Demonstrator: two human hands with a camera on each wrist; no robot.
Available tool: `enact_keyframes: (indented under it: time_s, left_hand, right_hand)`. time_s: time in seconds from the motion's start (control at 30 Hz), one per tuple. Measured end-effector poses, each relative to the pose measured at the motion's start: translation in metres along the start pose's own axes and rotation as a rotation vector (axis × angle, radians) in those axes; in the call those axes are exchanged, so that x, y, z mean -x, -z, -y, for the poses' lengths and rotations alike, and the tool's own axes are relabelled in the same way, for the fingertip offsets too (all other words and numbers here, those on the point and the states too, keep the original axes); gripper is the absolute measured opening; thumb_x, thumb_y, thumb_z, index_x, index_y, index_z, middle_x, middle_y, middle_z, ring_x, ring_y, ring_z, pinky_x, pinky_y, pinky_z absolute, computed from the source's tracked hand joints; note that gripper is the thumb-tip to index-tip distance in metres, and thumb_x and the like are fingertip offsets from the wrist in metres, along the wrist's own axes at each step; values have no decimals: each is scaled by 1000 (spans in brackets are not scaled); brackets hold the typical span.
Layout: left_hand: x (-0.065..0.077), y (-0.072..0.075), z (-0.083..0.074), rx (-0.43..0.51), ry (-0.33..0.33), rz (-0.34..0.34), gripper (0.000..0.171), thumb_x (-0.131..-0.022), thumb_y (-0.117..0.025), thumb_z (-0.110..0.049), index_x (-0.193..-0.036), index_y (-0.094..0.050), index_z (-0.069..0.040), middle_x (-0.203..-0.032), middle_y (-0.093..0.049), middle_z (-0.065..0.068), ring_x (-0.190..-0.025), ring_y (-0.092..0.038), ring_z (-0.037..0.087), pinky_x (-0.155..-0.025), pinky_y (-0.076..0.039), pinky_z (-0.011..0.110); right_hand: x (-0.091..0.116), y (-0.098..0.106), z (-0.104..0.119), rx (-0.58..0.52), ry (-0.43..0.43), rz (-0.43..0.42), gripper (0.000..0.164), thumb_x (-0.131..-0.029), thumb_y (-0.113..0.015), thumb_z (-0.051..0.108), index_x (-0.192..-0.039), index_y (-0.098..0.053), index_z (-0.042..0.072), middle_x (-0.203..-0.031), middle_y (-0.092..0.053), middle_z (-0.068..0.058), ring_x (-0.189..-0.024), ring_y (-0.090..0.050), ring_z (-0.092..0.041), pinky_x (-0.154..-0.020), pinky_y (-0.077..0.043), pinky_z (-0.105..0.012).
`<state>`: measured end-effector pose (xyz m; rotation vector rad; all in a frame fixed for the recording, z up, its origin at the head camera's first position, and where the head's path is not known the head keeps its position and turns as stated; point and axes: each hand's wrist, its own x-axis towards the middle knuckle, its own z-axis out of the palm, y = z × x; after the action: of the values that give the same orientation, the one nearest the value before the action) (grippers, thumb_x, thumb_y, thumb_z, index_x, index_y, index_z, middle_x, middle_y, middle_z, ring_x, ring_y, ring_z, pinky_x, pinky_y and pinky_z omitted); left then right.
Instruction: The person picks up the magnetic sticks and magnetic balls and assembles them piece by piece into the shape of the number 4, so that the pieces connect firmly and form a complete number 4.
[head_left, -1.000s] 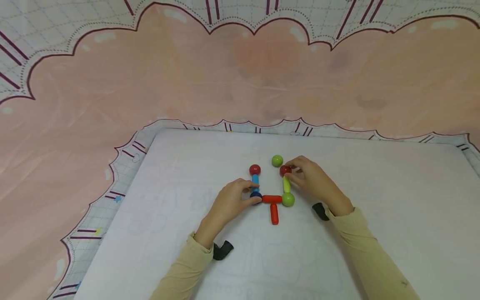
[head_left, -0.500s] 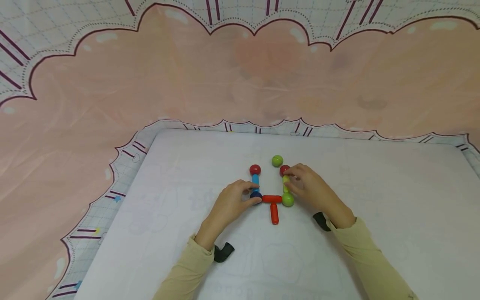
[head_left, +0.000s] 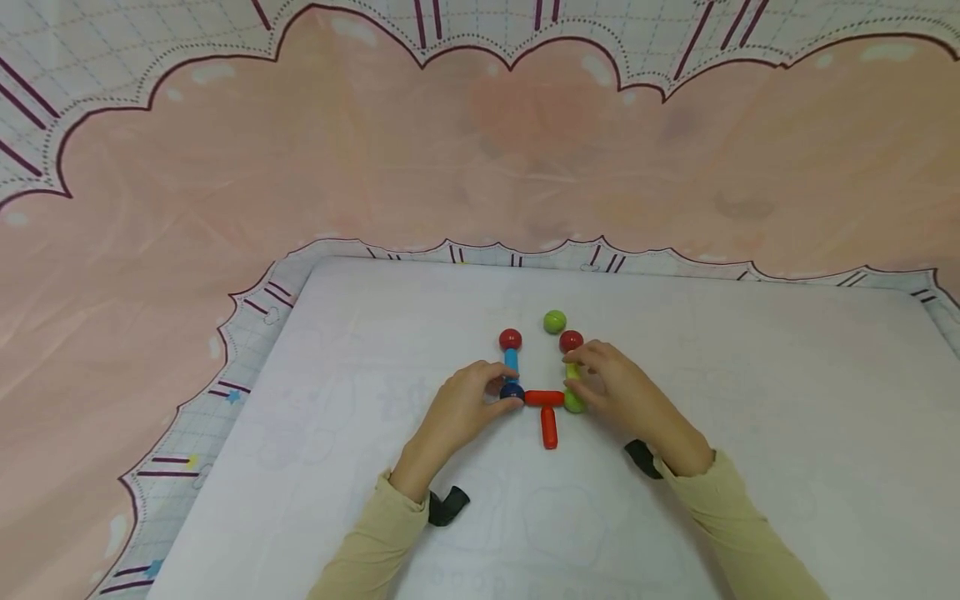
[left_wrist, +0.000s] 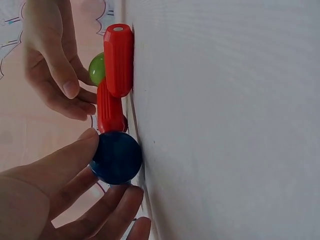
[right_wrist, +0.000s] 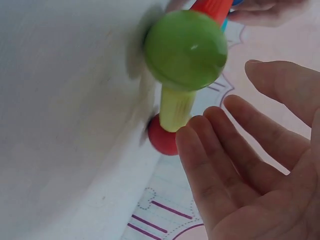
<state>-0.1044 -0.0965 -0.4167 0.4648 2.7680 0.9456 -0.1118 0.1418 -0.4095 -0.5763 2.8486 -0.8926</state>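
The yellow-green rod (right_wrist: pixel 176 107) is lying on the desk (head_left: pixel 375 333) just left of the nearer right hand (head_left: pixel 624 392), pointing away from the person. That hand is holding its fingers parted, gripping nothing; the left hand (head_left: pixel 461 400) is pinching the dark blue ball (left_wrist: pixel 118 159). Since earlier, the right hand is sitting closer to the person, leaving the red ball (head_left: pixel 571 342) uncovered.

Five balls (head_left: pixel 510 339), four rods (head_left: pixel 549 428)
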Motion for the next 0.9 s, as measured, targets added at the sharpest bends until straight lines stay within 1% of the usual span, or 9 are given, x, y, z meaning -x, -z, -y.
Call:
enact_keyframes:
  time_s: [0.27, 0.33, 0.47, 0.57, 0.7, 0.9]
  left_hand:
    - [0, 0, 0, -4, -13, -10, 33, -87, -78, -29, -116, -71, -15, -93, -68, -1, -86, -62, 13, -78, -53, 30]
    - [0, 0, 0, -10, -14, -9, 32, -87, -78, -28, -115, -72, -15, -92, -67, -1, -85, -62, 12, -76, -53, 29]
    - [-1, 0, -1, -24, -17, -3, 30, -87, -78, -28, -113, -73, -15, -89, -65, -1, -81, -59, 12, -72, -51, 26]
    - [-2, -1, -1, -32, -20, 0, 28, -87, -78, -29, -112, -74, -15, -87, -63, -1, -79, -56, 12, -69, -49, 25]
    - [-2, -2, -1, -37, -22, -5, 27, -87, -78, -29, -110, -75, -16, -87, -63, -2, -79, -57, 11, -69, -49, 25]
    - [-2, -3, -1, -35, -30, -25, 25, -87, -78, -29, -108, -75, -15, -87, -64, -1, -80, -59, 12, -68, -50, 24]
  right_hand:
    - [5, -2, 8, 28, 28, 6, 34, -90, -75, 18, -120, -67, 4, -117, -64, -12, -101, -61, -25, -89, -57, -42]
    - [7, -2, 9, 32, 50, 1, 33, -90, -75, 16, -119, -67, 3, -118, -63, -12, -102, -61, -25, -90, -57, -43]
    - [11, -4, 13, 44, 86, -8, 33, -87, -77, 15, -116, -68, 2, -116, -64, -13, -105, -60, -26, -91, -57, -43]
    - [13, -6, 16, 51, 97, -8, 34, -86, -79, 15, -115, -69, 2, -113, -64, -12, -105, -61, -26, -90, -57, -42]
    - [17, -7, 21, 55, 94, 2, 33, -86, -79, 15, -115, -69, 3, -113, -64, -11, -103, -60, -25, -90, -57, -41]
    - [20, -10, 26, 63, 132, -19, 32, -84, -80, 13, -112, -70, 3, -105, -64, -8, -96, -60, -21, -86, -58, -36]
